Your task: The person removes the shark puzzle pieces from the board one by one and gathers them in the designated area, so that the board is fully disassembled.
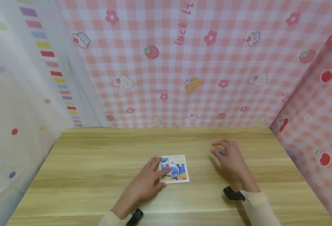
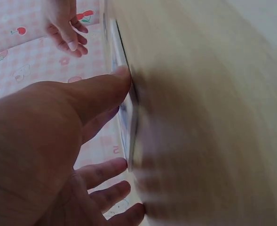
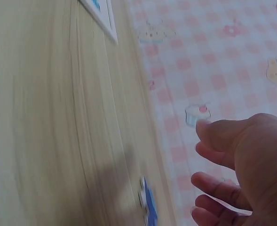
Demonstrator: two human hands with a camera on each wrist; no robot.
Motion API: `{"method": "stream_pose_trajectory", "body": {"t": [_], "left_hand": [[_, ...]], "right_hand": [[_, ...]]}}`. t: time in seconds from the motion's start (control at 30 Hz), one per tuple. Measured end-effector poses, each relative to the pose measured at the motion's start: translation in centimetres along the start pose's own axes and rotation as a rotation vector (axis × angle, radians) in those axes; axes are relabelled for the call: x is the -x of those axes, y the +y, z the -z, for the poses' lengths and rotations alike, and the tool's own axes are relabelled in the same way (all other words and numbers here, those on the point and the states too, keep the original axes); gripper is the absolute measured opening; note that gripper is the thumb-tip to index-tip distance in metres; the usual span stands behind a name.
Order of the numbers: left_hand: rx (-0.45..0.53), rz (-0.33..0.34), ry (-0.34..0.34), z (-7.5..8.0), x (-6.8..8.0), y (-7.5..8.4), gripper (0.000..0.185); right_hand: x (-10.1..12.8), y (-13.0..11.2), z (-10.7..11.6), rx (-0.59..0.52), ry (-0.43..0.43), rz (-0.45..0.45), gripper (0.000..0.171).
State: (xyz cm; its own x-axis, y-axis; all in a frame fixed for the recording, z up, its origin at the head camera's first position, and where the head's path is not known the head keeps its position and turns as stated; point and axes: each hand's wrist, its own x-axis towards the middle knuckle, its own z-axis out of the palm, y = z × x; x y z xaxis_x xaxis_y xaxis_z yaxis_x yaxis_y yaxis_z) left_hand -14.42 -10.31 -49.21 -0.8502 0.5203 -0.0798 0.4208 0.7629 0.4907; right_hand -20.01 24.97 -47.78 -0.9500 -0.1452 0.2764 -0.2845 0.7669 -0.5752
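A small square jigsaw puzzle with a white frame [image 1: 176, 161] lies flat on the table, with blue picture pieces and a bare pale area at its upper right. My left hand [image 1: 146, 183] rests at its left side, the index finger across the picture and the thumb at the near edge. In the left wrist view, the thumb touches the frame's rim [image 2: 121, 47]. My right hand [image 1: 230, 156] hovers to the right with loosely bent fingers, nothing held. Just below it lies a loose blue and white puzzle piece [image 3: 149, 205], mostly hidden by the hand in the head view.
A light wood table [image 1: 98, 157] carries everything. Pink checked cloth [image 1: 166, 69] hangs behind it, with another cherry-print cloth [image 1: 318, 125] on the right and a white dotted curtain [image 1: 21, 103] on the left. Black straps with cameras [image 1: 234, 193] sit at the wrists.
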Motion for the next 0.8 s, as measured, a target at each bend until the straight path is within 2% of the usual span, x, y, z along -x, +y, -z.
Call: {"method": "stream_pose_trajectory", "body": {"t": [0.17,0.63,0.8], "left_hand": [[-0.015,-0.004,-0.011,0.1,0.2,-0.1,0.054],[-0.013,-0.008,0.031,-0.3,0.4,-0.2,0.053],[-0.011,-0.008,0.031,-0.3,0.3,-0.4,0.053]], "right_hand": [[-0.1,-1.4,-1.1,-0.015,-0.014,-0.003,0.027],[-0.2,-4.9,-5.0,-0.113,-0.127,-0.067,0.033],[-0.2,-6.1,-6.0,-0.131,-0.151,-0.046,0.034]]}}
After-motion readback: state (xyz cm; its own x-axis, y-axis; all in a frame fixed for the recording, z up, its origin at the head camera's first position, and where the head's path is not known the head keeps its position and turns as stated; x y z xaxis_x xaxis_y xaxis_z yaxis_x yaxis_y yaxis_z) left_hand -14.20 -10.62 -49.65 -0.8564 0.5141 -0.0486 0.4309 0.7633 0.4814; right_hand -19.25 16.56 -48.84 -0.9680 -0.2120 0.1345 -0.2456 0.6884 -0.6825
